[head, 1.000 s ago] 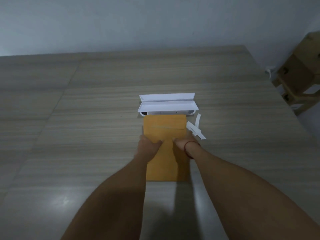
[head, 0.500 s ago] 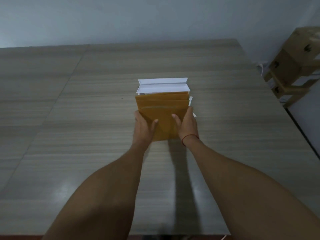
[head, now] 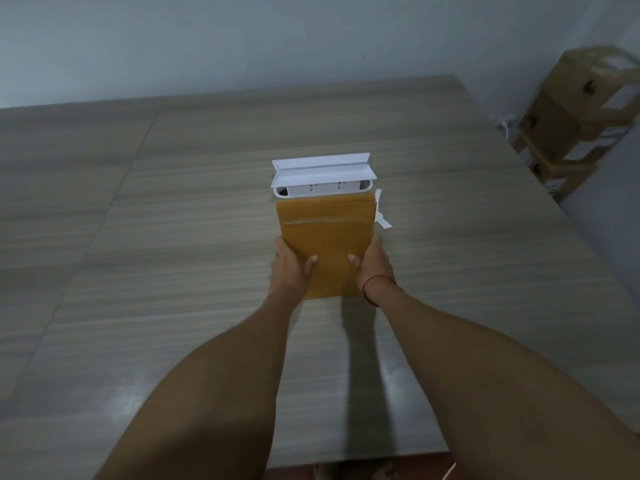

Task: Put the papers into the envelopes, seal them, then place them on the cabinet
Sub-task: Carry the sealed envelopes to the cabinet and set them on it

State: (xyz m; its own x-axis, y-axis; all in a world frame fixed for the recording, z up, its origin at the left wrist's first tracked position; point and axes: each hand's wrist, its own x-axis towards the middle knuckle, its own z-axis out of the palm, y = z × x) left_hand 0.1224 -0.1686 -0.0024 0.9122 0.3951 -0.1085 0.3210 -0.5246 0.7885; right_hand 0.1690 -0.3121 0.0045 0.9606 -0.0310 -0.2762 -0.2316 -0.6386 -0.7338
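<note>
While aloft, envelopes (head: 325, 244) lengthwise, flaps (head: 325, 211) away.

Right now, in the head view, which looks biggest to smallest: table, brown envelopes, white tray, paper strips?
table
brown envelopes
white tray
paper strips
The envelopes are held nearer the camera, so their lead over the tray is unsure.

envelope (head: 325, 244): mustard-yellow kraft
holder (head: 322, 176): white, small dark marks on front
strips (head: 381, 216): white
table (head: 173, 237): grey-brown streaked woodgrain
wrist string (head: 375, 280): red
boxes (head: 581, 109): tan cardboard
</note>
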